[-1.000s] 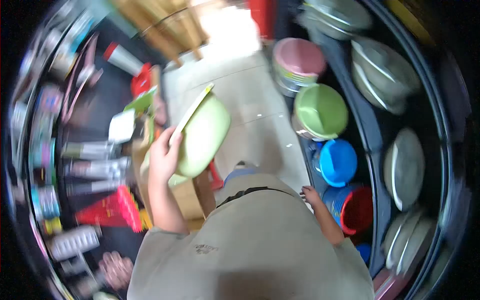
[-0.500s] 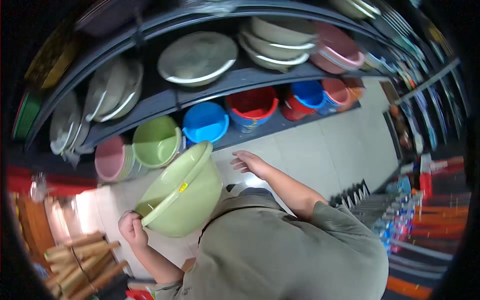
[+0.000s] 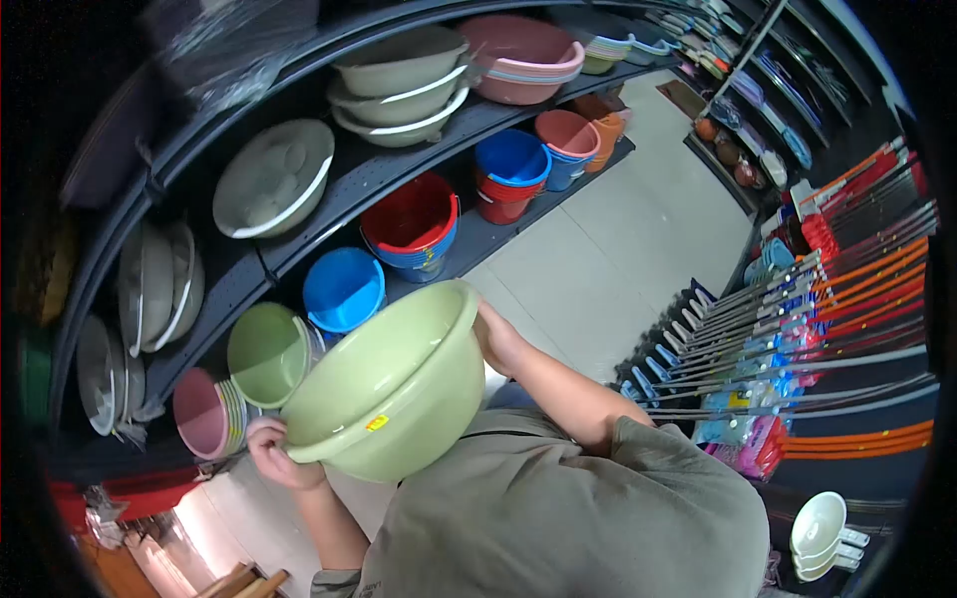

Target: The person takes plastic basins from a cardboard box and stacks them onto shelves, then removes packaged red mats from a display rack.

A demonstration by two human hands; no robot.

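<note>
A large light green basin (image 3: 399, 419) with a small yellow sticker below its rim is held tilted in front of my body, its opening turned toward the shelves. My left hand (image 3: 284, 453) grips the rim at the lower left. At the opposite side, my right hand (image 3: 496, 339) is against the basin's outer edge, its fingertips hidden behind the plastic. Beyond the basin stand a green bucket (image 3: 269, 354), a blue bucket (image 3: 344, 289) and stacked red and blue buckets (image 3: 411, 221).
On the upper shelf (image 3: 354, 194) sit grey basins (image 3: 274, 179) and pink basins (image 3: 523, 60). Pink buckets (image 3: 204, 414) stand at the lower left. Long-handled tools (image 3: 847, 309) hang at the right, above white scoops (image 3: 819, 533). The tiled floor (image 3: 598, 269) runs between.
The view has swung from the aisle to the shelves. The basin has come round in front of my body, and my right hand has moved from beside me onto it.
</note>
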